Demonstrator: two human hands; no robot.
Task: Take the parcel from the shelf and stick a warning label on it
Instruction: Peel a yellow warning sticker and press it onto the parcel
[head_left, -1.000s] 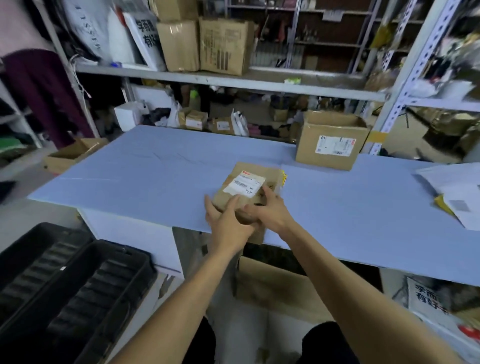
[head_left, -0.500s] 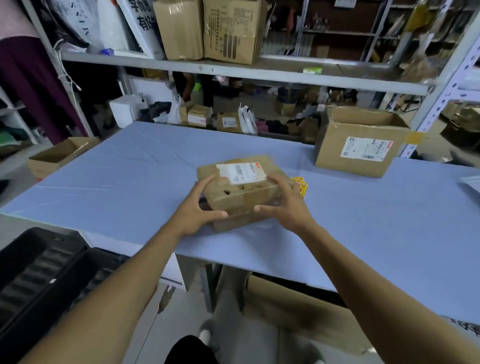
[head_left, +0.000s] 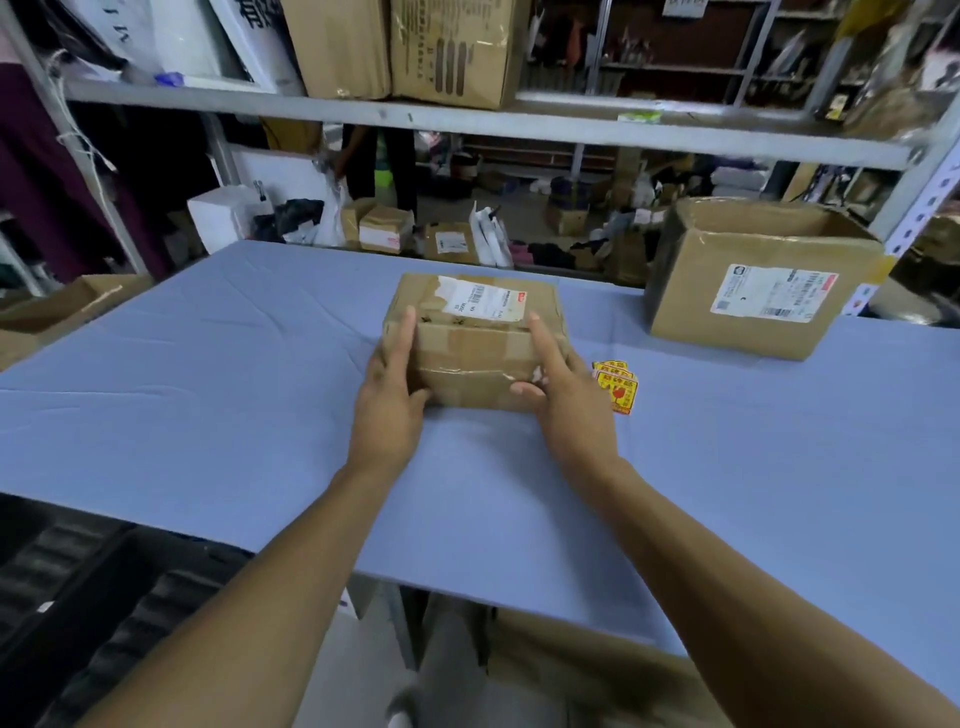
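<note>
**Parcel resting on the tabletop between two hands**

The parcel (head_left: 475, 340), a small taped cardboard box with a white shipping label on its top, is sitting on the blue tabletop (head_left: 208, 395), and it is serving here as the landmark for everything else. The left hand (head_left: 389, 400) is lying against the parcel's left end, its fingers reaching up along that side to the top edge and its thumb pressing the near face. The right hand (head_left: 563, 400) is lying against the parcel's right end in the same way, forefinger stretching along the top right edge and thumb touching the near lower corner. Both hands are half curled and are clasping the parcel between them, neither one closing into a fist.

Just to the right of the parcel, partly hidden behind the right hand, a small stack of yellow and red warning labels (head_left: 618, 387) is lying flat on the tabletop. Farther right of the parcel and a little behind it, a larger cardboard box (head_left: 758, 275) with its own white label is standing on the tabletop, well apart. Behind the parcel, past the far edge of the tabletop, a metal shelf (head_left: 467, 122) is carrying more cartons above a cluttered floor.
</note>
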